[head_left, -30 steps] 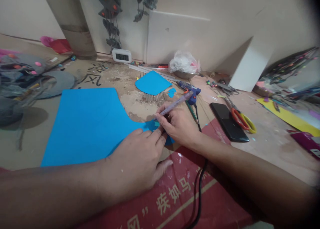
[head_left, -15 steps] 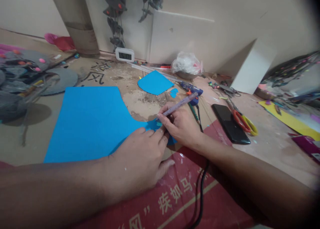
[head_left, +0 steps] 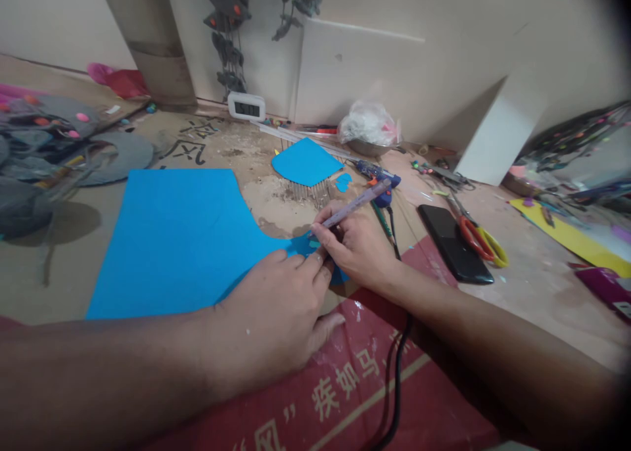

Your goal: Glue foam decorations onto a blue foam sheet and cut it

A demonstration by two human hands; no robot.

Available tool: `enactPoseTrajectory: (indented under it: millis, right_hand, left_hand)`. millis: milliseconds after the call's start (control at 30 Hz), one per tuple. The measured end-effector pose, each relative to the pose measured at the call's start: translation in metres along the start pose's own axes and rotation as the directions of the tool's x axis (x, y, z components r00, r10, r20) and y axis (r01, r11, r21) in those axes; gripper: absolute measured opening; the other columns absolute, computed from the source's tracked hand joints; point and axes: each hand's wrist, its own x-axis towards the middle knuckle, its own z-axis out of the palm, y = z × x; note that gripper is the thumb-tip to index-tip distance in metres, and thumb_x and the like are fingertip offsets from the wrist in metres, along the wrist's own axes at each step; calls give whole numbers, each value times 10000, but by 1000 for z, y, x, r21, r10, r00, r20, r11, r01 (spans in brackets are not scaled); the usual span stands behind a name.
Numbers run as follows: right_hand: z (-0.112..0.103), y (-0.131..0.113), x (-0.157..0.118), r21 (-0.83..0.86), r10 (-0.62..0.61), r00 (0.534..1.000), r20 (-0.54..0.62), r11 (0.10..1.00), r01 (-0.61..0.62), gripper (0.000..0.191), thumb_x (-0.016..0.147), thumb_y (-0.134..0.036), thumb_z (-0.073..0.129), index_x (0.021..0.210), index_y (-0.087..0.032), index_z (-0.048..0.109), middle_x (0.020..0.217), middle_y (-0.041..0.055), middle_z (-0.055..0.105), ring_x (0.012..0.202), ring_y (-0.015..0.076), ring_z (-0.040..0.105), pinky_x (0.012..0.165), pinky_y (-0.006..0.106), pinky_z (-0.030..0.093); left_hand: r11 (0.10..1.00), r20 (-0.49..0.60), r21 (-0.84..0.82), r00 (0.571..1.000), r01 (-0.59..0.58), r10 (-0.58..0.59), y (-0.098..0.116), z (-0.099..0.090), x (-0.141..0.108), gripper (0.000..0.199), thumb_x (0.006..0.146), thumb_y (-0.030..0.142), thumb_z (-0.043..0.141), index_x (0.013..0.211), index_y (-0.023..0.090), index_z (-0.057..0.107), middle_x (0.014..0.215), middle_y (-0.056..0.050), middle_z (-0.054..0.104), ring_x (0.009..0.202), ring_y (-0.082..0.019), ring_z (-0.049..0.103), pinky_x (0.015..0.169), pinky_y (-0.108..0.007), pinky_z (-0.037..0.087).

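Note:
A large blue sheet (head_left: 172, 234) with a curved cut-out edge lies flat on the table. My left hand (head_left: 280, 306) rests over its right part, palm down, fingers lying flat and thumb apart. In my right hand (head_left: 357, 244) is a pale purple pen (head_left: 357, 203), gripped near its lower end with the tip down at the sheet. A small teal piece (head_left: 314, 244) lies by the tip, partly hidden by my fingers. Beyond my hands a blue cut piece (head_left: 308, 162) sits on upright thin pins, with small blue scraps (head_left: 344, 183) beside it.
To the right are a black phone (head_left: 453, 244), scissors (head_left: 480, 240) with red and yellow handles, and a blue glue gun (head_left: 379, 181) whose black cord runs toward me. A white clock (head_left: 246, 107) and a plastic-covered bowl (head_left: 369, 132) stand behind. Grey crafts (head_left: 44, 148) fill the left.
Almost nothing differs. The pen tip and my right fingers have shifted very slightly; my left hand stays on the blue sheet.

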Motion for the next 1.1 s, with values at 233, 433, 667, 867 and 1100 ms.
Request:
enactPoseTrajectory:
  millis: [233,433,667,867,1100]
  right_hand:
    - [0,0,0,0,5,1000,-1,1000,-5,143,930,-254,530,803,-204,570,749,23,639,723,172,604,690,303,442]
    - [0,2,0,9,7,1000,-2,1000,-7,139,923,-254,517,804,-201,566,742,26,629,714,173,595,678,306,436]
    - [1,2,0,-1,11,1000,-9,1000,-11,136,913,-253,523,793,-200,558,738,29,622,709,173,594,678,310,433]
    - [1,3,0,18,20,1000,-7,1000,-20,127,906,-250,519,798,-197,558,710,19,614,673,163,585,655,302,427]
    - [1,3,-1,41,43,999,0,998,-43,144,914,-274,522,796,-199,558,707,16,611,669,160,584,645,294,428]
  left_hand:
    - [1000,-19,8,1000,-13,13,0,2,0,533,993,493,438,1268,91,653,1237,-177,680,1082,-356,647,843,-496,509]
    - [1000,-9,11,1000,-13,13,0,2,0,533,991,496,443,1261,90,660,1264,-182,672,1117,-360,640,865,-498,512]
    - [1000,-14,10,1000,-6,6,0,2,-1,543,989,504,442,1275,94,654,1268,-182,672,1099,-356,649,865,-499,514]
    - [1000,-22,10,1000,-16,16,0,2,1,538,986,492,456,1276,84,652,1269,-186,673,1117,-358,643,871,-499,515]
    - [1000,-21,0,1000,-5,5,-1,3,-1,545,987,500,450,1287,91,650,1300,-185,660,1121,-360,643,878,-508,511]
